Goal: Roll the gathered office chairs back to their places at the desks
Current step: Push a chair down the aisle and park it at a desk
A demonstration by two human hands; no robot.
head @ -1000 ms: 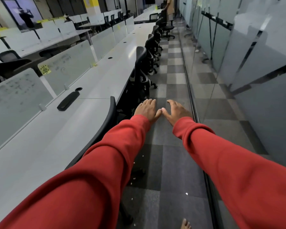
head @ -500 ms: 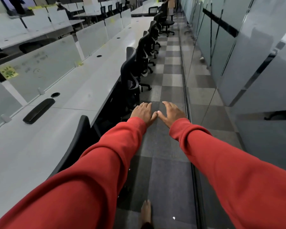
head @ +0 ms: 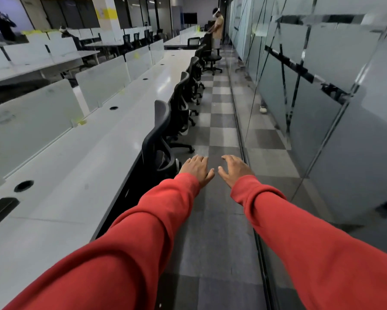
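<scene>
**Both hands out, holding nothing, beside the chair row**

I see my left hand (head: 197,170) and right hand (head: 234,170) stretched forward, palms down, over the checked carpet floor (head: 221,220); the fingers of both are loosely spread and neither grips anything; the 2 thumbs point toward each other with a small gap between them. Red sleeves (head: 132,242) cover both arms to the wrists.

Just left of my left hand stands the nearest chair (head: 156,139), black, its back toward me and its front pushed in at the edge of the long white counter (head: 76,164); the hand sits close to its armrest, but I cannot tell whether they touch. Beyond my hands, further black chairs (head: 180,101) line the same counter edge one after another. Far ahead of the hands, 1 chair (head: 211,57) stands out in the aisle, away from the counter, with another person (head: 217,30) standing at it.

Left of my left hand, the counter carries a round cable hole (head: 23,185) and frosted divider panels (head: 29,124) along its far side. To the right of my right hand runs a glass wall (head: 322,86), down the length of the aisle.
</scene>
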